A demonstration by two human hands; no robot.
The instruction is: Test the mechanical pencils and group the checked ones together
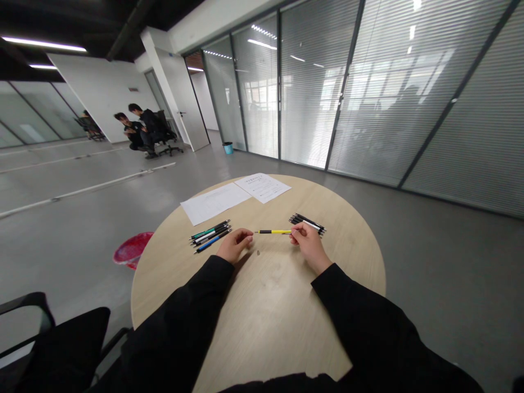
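Note:
My right hand [308, 244] pinches the clip end of a yellow-and-black mechanical pencil [275, 232], held level just over the round table [270, 305]. Its thin metal tip points left, at the fingertips of my left hand [236, 243]. Those fingers are curled, with thumb and fingertips close together; whether they touch the tip or pinch something small cannot be made out. Left of that hand lies a row of several pencils [210, 234] in green, white, black and blue. Beyond my right hand is another group of mostly black pencils [301, 219], partly covered by the hand.
Two sheets, a blank-looking paper [216, 202] and a printed paper [264, 187], lie at the table's far edge. A red basin [131, 248] stands on the floor at left, near a black chair [61, 344]. Two people [143, 128] sit farther back, left of a blue bin [228, 148].

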